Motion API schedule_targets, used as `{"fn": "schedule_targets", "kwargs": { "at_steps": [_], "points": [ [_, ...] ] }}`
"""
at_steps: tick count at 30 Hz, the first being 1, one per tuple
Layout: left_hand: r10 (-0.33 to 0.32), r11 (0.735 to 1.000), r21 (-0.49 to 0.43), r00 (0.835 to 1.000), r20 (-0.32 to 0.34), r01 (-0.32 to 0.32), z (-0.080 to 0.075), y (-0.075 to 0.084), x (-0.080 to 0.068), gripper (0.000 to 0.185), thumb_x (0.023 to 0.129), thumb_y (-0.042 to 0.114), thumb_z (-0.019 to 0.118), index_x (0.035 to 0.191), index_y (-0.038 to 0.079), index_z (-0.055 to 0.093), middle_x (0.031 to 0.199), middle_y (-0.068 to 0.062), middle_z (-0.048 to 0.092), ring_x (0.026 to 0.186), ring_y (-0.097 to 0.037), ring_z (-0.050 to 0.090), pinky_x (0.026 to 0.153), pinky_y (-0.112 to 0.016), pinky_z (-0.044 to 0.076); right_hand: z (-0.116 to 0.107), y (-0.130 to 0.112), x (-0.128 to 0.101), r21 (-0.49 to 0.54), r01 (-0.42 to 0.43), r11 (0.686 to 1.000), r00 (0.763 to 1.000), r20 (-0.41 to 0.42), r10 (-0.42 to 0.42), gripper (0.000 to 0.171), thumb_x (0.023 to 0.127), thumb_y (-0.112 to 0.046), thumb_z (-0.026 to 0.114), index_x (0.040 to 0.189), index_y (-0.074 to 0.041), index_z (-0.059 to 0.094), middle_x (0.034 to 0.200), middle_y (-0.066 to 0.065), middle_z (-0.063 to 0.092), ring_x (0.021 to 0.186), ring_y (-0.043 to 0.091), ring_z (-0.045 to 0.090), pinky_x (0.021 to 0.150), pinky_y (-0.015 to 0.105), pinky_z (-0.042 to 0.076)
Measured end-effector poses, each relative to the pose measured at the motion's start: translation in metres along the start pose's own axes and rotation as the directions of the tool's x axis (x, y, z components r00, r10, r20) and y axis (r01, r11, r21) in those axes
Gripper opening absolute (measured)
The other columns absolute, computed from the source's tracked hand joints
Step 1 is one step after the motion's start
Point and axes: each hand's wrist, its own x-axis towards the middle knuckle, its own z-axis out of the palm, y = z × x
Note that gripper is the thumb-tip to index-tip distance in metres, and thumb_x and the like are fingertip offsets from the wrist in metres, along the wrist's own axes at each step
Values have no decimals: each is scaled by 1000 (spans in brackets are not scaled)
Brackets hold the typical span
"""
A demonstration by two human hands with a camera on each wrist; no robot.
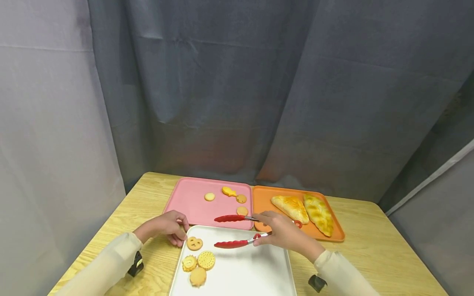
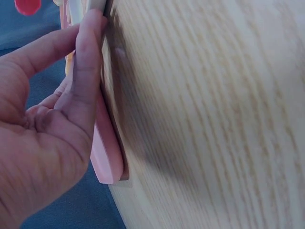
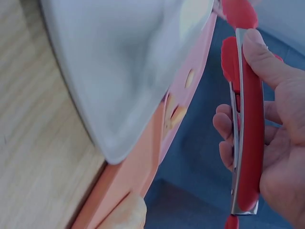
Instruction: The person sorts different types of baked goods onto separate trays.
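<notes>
The white tray is being touched at its far left corner by the left hand, fingers loosely curled; the left wrist view alone is showing a fingertip pressed against a tray edge. Red tongs, arms parted above the white tray, are being gripped by the right hand; fingers wrapped round the handle are being shown only by the right wrist view.

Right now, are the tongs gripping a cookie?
No: the red tongs in the right hand are spread open, holding nothing between their tips.
</notes>
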Motion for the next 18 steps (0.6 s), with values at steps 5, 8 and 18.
{"fn": "schedule_targets", "kwargs": {
  "at_steps": [5,8,18],
  "points": [
    [-7,1000,3,1000,-7,7,1,1,0,21,81,-2,78,95,0,63,65,-11,70,54,-15,68,51,-25,58,8,-11,-5,-34,76,997,997,34,-74,78,76,-49,86,137,-7,63,124,7,71,109,22,67,92,39,58],
    [-6,1000,9,1000,-6,6,0,1,0,21,81,-1,78,95,0,63,65,-11,70,54,-15,68,51,-25,58,12,-16,-7,-38,111,993,993,56,-108,78,75,-48,86,136,-6,64,125,6,71,109,20,67,92,37,58],
    [-2,1000,13,1000,2,2,0,2,-2,21,82,0,78,97,0,63,66,-10,70,55,-14,69,52,-25,58,22,-21,-6,-65,156,986,985,85,-151,72,78,-49,84,135,-8,65,121,1,71,105,13,65,89,32,56]
  ]
}}
